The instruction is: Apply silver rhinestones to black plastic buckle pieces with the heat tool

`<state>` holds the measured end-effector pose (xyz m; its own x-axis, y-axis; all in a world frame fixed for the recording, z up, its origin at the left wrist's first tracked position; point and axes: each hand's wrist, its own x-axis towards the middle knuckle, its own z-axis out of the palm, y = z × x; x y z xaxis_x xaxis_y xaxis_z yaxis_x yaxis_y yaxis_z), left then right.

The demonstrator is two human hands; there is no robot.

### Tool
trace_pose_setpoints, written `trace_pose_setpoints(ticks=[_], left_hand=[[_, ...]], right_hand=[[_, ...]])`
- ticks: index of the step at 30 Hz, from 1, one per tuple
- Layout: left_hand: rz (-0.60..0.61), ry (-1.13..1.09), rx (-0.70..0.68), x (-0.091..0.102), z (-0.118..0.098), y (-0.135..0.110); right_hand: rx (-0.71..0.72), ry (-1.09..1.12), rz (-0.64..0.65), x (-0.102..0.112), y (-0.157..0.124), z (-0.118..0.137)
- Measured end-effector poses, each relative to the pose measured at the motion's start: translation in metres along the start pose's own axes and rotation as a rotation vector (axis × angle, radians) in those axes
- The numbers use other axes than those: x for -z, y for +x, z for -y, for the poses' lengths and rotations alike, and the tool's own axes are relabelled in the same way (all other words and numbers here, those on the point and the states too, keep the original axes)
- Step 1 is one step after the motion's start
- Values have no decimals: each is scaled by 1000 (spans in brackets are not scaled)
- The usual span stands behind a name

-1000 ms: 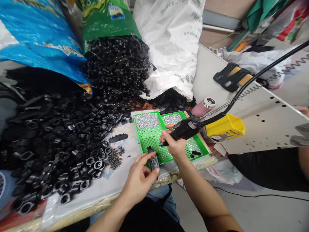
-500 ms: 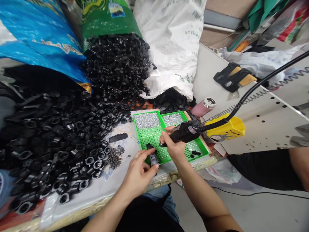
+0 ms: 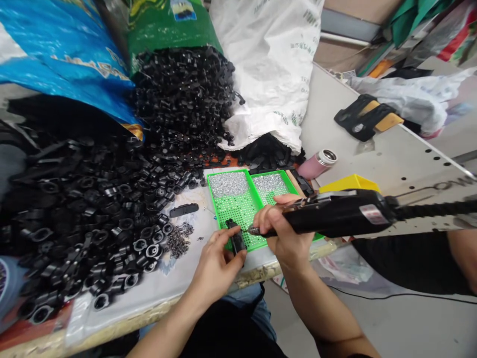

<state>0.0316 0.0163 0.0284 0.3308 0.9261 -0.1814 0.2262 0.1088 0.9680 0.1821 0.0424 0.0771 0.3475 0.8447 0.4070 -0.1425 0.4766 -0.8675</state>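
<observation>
Between the thumb and fingers of my left hand (image 3: 219, 263) is a small black plastic part (image 3: 237, 239), held over the near left edge of a green perforated tray (image 3: 244, 211). My right hand (image 3: 286, 231) is wrapped round a black electric screwdriver (image 3: 335, 213). The tool lies nearly level, its tip pointing left, close to the black part but apart from it. Small silvery screws (image 3: 229, 184) fill the far end of the tray, and more screws (image 3: 270, 182) lie in the second green tray beside it. The screwdriver and right hand hide part of that second tray.
A large heap of black plastic parts (image 3: 85, 209) covers the left of the table. Small metal pieces (image 3: 179, 239) and a flat black part (image 3: 184, 210) lie nearer. Sacks stand behind. A pink flask (image 3: 316, 165) and yellow bin (image 3: 352, 184) are right; a person's arm (image 3: 464, 258) shows far right.
The screwdriver has swung from a downward slant to nearly level, with its body nearer to me and its tip lifted. The black part has turned in my left hand, which stays in place.
</observation>
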Motion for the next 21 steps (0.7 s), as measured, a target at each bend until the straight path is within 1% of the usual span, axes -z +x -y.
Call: trace_pose_setpoints(ticks=[2,4,10,13,16,19,21], left_hand=[[2,3,-16,0,-1,0],[7,10,-22,0,-1,1],[17,32,-61,0,0,0],[11,44,-73,0,-2,0],[6,44,-85,1,-4,0],[17,62,-115,3,-4,1],[45,70,-105,5,-4,1]], right_hand=[[-6,35,69,-6,-5,9],[-41,29,110,-9,-9,10],[-145,2,184,-8,-15,-7],[-181,-1,218,-8,-14,-11],[-181,-7,245,-7,-14,-12],[-186,-52,302,-4,-13,-9],[-169,-81,298,0,-9,-5]])
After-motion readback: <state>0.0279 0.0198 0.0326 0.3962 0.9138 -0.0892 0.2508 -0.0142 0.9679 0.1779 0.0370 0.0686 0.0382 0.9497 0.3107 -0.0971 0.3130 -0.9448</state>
